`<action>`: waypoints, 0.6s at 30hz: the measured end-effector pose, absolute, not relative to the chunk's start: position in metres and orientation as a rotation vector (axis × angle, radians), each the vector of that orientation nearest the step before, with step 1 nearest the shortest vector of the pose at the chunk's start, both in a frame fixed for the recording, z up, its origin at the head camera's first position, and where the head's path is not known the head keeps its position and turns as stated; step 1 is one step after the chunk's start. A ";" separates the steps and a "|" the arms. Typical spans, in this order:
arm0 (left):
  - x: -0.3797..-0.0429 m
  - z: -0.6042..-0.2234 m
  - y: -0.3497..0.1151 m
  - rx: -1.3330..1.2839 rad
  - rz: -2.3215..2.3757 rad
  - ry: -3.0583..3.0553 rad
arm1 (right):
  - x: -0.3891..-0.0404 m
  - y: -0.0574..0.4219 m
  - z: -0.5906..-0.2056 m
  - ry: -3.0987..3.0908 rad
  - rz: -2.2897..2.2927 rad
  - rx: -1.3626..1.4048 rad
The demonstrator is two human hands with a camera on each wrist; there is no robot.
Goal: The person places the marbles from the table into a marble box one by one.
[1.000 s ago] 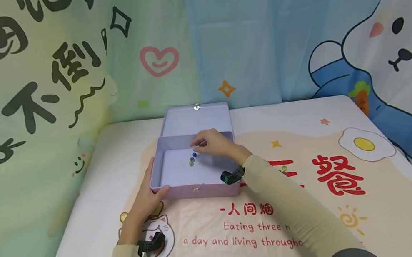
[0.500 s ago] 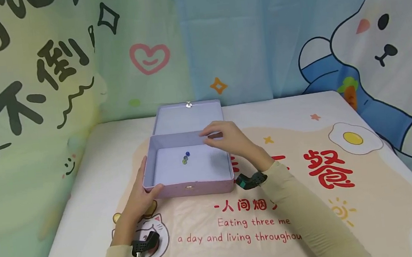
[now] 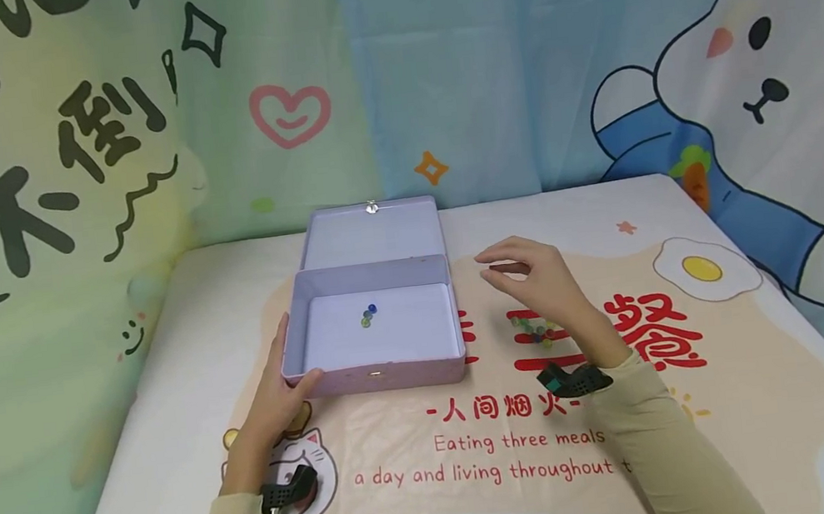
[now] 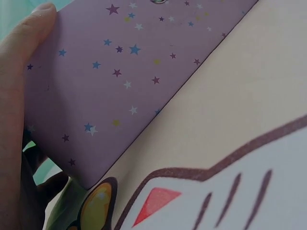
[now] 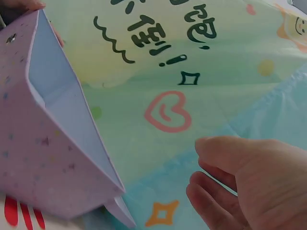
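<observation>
A lilac tin box (image 3: 383, 379) with a star print stands on the table, its lid (image 3: 375, 234) tipped back. Inside lie a few small glass marbles (image 3: 366, 322), blue and greenish. My left hand (image 3: 275, 393) holds the box at its front left corner; in the left wrist view, the thumb (image 4: 36, 24) lies against the starred wall. To the right of the box my right hand (image 3: 535, 277) hovers above the cloth, fingers loosely bent, nothing seen in them. Below that hand, several loose marbles (image 3: 538, 332) lie clustered on the printed red characters.
A printed cloth (image 3: 483, 501) covers the table. Behind it hangs a curtain (image 3: 453, 77) with cartoon drawings. The box's clasp (image 3: 372, 208) is on the lid's far edge.
My right hand has moved right, from over the box's inside to beyond its right side. The left hand stays on the box corner. The head view has shifted slightly.
</observation>
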State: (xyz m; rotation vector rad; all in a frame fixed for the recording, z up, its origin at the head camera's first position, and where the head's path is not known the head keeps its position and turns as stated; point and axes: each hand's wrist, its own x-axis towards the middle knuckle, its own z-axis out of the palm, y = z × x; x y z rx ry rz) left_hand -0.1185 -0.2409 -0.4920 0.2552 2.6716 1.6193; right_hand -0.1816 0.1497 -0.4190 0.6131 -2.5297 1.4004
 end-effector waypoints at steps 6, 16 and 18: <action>-0.111 -0.477 -0.229 0.263 1.608 2.668 | -0.164 0.182 -0.424 -2.519 1.292 0.537; -0.125 -0.504 -0.245 0.257 1.598 2.684 | -0.163 0.232 -0.466 -2.696 1.296 0.401; -0.126 -0.511 -0.246 0.250 1.597 2.681 | -0.163 0.239 -0.477 -2.739 1.312 0.386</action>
